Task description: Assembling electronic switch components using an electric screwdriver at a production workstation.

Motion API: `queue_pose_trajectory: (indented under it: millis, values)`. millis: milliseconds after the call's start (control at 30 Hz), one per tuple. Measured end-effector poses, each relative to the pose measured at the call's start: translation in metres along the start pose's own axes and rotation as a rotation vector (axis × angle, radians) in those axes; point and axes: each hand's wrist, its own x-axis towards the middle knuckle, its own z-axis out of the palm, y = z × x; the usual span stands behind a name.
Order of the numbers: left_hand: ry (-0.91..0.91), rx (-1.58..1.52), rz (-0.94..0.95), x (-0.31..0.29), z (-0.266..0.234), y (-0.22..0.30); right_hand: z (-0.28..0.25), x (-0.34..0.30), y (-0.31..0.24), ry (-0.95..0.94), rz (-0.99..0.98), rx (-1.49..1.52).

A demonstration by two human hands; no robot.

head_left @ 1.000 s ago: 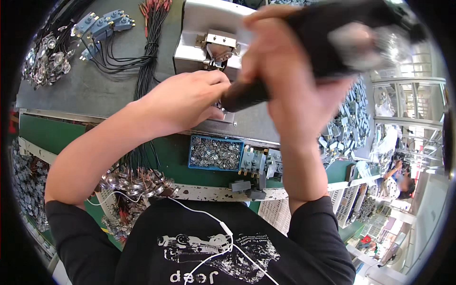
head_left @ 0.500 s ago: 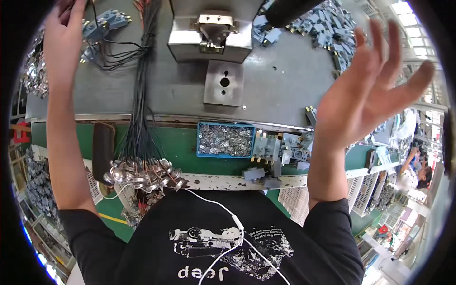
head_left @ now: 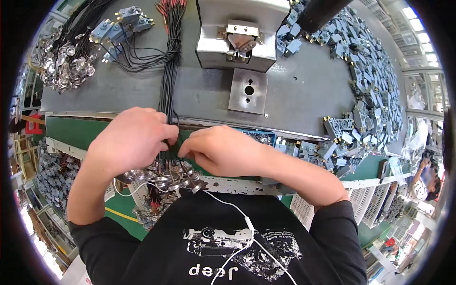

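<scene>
A long bundle of black wires hangs over the bench's front edge, ending in shiny round metal caps. My left hand lies over the lower part of the bundle, with its curled fingers closed on some of the wires. Just right of the bundle is my right hand, its fingers bent inward toward the left hand's fingertips. Whatever sits between the right fingers is hidden. The blue tray of small metal pieces is partly covered by my right hand.
On the bench stand a metal fixture and a square steel block with holes. Grey-blue switch-like parts pile up on the right. More wires with round metal caps lie at far left, near several wired grey-blue parts.
My left hand has come down from the far left and my right hand in from the raised right, both to the wire bundle. The view has shifted slightly.
</scene>
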Motion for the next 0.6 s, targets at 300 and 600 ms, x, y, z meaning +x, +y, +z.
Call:
queue_pose_trajectory:
  millis: [300,600]
  values:
    - [0.018,-0.112,0.010,-0.009,0.001,-0.008,0.003,0.014,-0.014,-0.128,0.321,-0.061]
    - [0.130,-0.216,0.114,-0.003,0.011,0.005,-0.017,-0.021,-0.004,-0.165,0.468,0.684]
